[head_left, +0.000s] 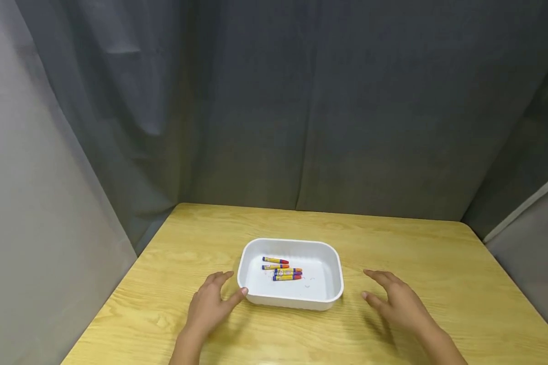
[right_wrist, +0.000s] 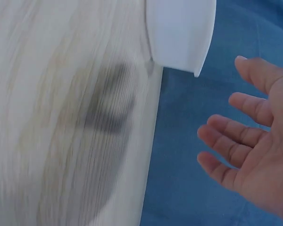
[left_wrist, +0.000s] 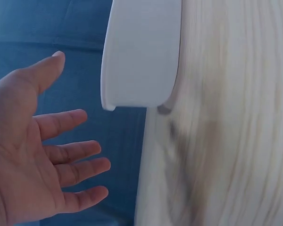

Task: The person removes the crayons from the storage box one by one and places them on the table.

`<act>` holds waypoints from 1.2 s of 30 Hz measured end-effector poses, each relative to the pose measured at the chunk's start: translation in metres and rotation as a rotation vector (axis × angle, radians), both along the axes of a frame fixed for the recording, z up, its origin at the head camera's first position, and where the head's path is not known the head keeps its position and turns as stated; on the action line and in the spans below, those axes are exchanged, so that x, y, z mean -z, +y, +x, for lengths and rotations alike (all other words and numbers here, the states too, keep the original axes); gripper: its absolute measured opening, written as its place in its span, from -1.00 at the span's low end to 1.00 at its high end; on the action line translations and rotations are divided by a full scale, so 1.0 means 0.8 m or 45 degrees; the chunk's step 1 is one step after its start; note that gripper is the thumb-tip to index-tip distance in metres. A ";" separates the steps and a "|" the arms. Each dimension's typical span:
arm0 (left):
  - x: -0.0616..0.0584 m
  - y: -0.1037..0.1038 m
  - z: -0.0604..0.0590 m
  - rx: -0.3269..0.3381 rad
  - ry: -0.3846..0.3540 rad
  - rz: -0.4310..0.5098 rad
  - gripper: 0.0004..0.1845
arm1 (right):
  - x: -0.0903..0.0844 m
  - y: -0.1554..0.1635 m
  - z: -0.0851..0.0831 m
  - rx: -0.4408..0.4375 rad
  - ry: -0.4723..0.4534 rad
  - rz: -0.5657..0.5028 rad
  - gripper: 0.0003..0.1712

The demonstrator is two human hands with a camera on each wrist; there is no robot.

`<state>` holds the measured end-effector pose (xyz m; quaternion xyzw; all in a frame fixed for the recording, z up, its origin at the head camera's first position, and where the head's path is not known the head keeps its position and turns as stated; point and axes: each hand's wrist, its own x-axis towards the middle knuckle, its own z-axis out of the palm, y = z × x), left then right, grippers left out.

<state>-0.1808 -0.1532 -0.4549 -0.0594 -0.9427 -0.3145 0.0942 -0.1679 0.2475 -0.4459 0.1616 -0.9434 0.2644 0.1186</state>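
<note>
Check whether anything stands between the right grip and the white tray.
Nothing visible does: the right grip is apart from the white tray, with only tabletop showing between them.

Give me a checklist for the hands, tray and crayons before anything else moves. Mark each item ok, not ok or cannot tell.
1. Left hand empty: ok, fingers spread.
2. Right hand empty: ok, just right of the tray.
3. White tray upright on the table: ok.
4. Crayons inside the tray: ok, five visible, all lying flat.
5. Both hands holding the tray: not ok, wrist views show gaps.
6. Tray underside clean: cannot tell, hidden.
</note>
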 end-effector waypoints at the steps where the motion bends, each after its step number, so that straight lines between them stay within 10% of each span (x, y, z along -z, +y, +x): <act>1: 0.001 0.002 -0.001 0.001 0.003 0.030 -0.28 | 0.000 -0.003 -0.002 -0.017 0.005 -0.026 -0.41; 18: 0.016 0.026 -0.010 -0.059 -0.052 0.296 -0.22 | 0.000 -0.045 -0.032 -0.169 0.078 -0.185 -0.47; 36: 0.025 0.043 -0.022 0.049 -0.198 0.564 -0.10 | 0.006 -0.092 -0.064 -0.133 -0.155 -0.508 -0.56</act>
